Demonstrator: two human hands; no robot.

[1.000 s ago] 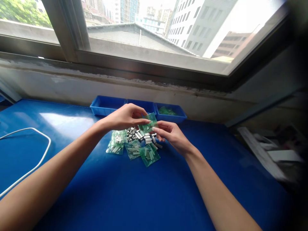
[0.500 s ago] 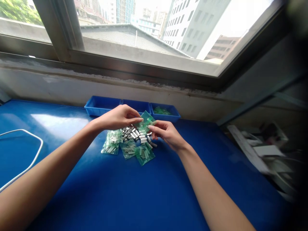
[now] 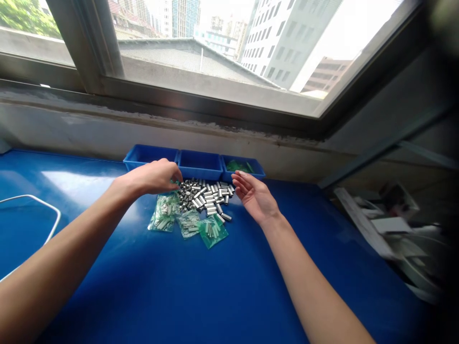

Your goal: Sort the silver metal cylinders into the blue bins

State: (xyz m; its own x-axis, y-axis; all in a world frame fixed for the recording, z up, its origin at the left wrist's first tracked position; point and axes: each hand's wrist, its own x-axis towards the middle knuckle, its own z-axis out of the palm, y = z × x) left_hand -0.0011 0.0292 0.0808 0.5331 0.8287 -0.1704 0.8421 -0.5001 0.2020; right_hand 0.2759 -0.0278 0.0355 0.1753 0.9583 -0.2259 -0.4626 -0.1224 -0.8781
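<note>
My left hand [image 3: 154, 177] is closed at the left of the metal pieces, above the stacked bags. Green film shows at its fingertips, and the hand hides most of this bag. My right hand [image 3: 256, 197] hangs over the right side of the pile, its fingers extended and nothing in them. Between the hands lies a heap of short silvery metal pieces [image 3: 211, 197], with rounder ones on its left. In front of it are a stack of filled green plastic bags [image 3: 164, 215], a filled bag [image 3: 188, 223] and another bag [image 3: 213, 231] with metal pieces inside.
Three joined blue bins stand against the wall: a left bin [image 3: 133, 162], a middle bin [image 3: 201, 173] and a right bin [image 3: 260, 173] holding green bags. A white cable [image 3: 57, 215] crosses the blue table [image 3: 201, 291] at left. Blurred items [image 3: 390, 224] sit at right.
My hands have parted. The left has moved left and down with the green bag; the right has let go of it, moved slightly right and spread its fingers.
</note>
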